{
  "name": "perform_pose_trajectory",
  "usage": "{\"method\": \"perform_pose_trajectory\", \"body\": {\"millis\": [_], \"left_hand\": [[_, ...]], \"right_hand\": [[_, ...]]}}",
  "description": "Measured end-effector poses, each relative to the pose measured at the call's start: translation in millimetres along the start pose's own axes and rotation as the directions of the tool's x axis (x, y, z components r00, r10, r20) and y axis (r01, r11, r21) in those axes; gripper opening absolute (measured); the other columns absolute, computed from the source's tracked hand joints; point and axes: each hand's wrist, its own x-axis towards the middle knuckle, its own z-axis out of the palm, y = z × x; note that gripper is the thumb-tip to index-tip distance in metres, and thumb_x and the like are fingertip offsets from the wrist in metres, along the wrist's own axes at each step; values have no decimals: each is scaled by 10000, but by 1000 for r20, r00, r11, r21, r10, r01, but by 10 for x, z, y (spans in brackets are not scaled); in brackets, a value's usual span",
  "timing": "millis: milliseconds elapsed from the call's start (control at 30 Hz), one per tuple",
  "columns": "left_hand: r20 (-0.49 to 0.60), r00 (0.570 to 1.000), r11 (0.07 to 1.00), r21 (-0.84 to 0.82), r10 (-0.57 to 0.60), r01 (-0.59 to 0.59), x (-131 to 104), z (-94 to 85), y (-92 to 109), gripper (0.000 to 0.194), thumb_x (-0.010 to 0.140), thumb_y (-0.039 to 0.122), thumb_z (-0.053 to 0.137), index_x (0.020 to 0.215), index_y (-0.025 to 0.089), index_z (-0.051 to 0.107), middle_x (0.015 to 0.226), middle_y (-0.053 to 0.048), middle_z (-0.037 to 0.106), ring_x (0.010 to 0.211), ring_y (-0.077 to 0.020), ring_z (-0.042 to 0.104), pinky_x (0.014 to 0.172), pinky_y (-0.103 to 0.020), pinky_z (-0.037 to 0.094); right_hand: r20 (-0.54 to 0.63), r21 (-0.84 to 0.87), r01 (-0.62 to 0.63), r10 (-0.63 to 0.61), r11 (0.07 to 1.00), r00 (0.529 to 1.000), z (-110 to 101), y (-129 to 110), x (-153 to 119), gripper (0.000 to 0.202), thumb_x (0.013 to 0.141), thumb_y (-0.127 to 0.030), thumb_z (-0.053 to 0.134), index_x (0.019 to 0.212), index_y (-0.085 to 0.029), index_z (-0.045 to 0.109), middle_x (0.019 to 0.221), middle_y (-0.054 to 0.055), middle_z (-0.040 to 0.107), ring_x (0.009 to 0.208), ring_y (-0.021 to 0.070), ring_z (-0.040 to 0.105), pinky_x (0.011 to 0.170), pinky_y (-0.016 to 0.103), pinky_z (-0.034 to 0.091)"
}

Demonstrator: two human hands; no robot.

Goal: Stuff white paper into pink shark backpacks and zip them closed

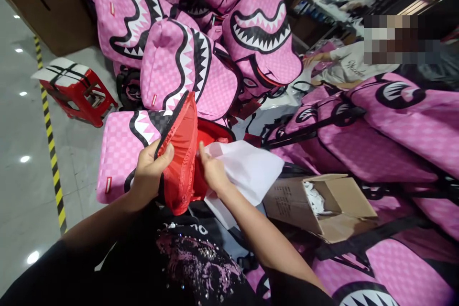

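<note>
A pink checked backpack point(116, 136) with a shark-mouth print lies in front of me, its main compartment unzipped. My left hand point(148, 169) is closed on the edge of the opened flap, thumb over the red lining point(181, 167). Inside the opening, my right hand point(214, 170) has its index finger extended against the red interior and its other fingers curled. A thin white sheet point(251, 167) spreads from beside that hand and passes under the forearm; it appears gripped in the curled fingers, which are partly hidden.
More pink backpacks point(190, 64) are piled ahead, with others point(376, 129) on the right. An open cardboard box point(344, 201) holds white pieces. Left stands a red stool point(86, 95) near striped floor tape point(52, 153). Another person point(353, 64) is at the back right.
</note>
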Motion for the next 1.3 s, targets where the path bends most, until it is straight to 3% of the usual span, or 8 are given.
{"method": "perform_pose_trajectory", "body": {"millis": [133,333,567,800,967,1100,1200,1300], "left_hand": [[-12,999,999,40,-32,33,78,-12,41,285,777,440,724,834,173,646,663,10,581,617,-129,534,541,-207,437],[6,999,994,104,-32,31,154,-60,34,208,816,372,686,817,175,620,667,26,543,579,-87,448,517,-179,386],[74,995,996,70,-65,60,179,-99,49,256,846,437,674,826,187,621,654,15,532,556,-100,423,473,-198,363],[120,992,998,64,-27,19,209,-144,43,282,855,449,685,835,173,635,690,4,547,605,-99,454,520,-197,398],[102,993,997,67,-52,45,229,-135,74,328,810,476,724,740,181,598,605,17,499,540,-106,449,497,-227,402],[47,997,994,88,-62,57,240,-133,65,365,763,494,762,676,189,579,559,20,470,514,-117,449,474,-242,389],[26,998,993,110,-48,45,235,-130,35,399,754,495,771,637,182,554,559,24,466,515,-102,414,476,-231,376],[-4,998,992,107,-62,62,228,-125,18,364,771,477,760,661,183,574,574,31,474,510,-90,390,474,-221,363]], "right_hand": [[257,-63,25,-8,998,966,278,-63,209,712,879,-21,327,1580,-102,228,1128,163,696,917,244,699,788,333,549],[47,-30,-149,150,988,988,158,-81,209,716,905,-74,347,1594,-86,149,1161,180,680,904,248,690,770,332,547],[219,78,98,-113,992,969,345,-122,314,406,972,-129,374,1320,-132,582,1082,134,708,839,224,679,737,299,502],[-204,121,-103,126,987,971,124,100,321,430,1039,-275,298,1330,-125,577,1194,161,653,1073,255,594,952,369,446],[53,-81,-212,216,974,975,376,65,603,590,1018,-400,390,1468,-21,431,1480,265,460,1363,358,426,1148,503,257],[126,-164,62,-41,984,991,473,264,729,784,975,-498,471,1548,3,285,1606,288,216,1505,385,195,1213,534,130],[192,-181,349,-315,920,929,370,609,834,866,904,-571,579,1545,-45,331,1620,251,205,1514,386,159,1228,543,73],[232,-188,472,-428,861,873,282,849,909,934,831,-592,673,1547,-87,347,1626,236,210,1512,396,156,1223,558,46]]}}
